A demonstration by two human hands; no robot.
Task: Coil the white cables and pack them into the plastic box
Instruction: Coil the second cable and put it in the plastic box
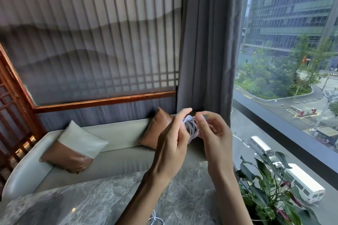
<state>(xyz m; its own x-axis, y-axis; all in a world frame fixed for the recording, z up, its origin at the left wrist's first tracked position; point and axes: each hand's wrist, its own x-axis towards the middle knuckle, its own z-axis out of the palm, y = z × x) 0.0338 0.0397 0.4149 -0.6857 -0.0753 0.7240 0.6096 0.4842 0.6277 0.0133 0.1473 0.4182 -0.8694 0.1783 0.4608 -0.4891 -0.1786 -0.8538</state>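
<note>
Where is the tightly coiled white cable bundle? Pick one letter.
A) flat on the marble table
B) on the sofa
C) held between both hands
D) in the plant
C: the white cable bundle is gripped between the left hand and right hand, raised above the marble table.

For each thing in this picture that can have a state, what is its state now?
white cable coil: wound into loops, held in the air between both hands
left hand: fingers curled, grips the coil
right hand: pinches the coil
loose cable: uncoiled, on the marble table
curtain: drawn aside, window uncovered
plastic box: not in view
</note>
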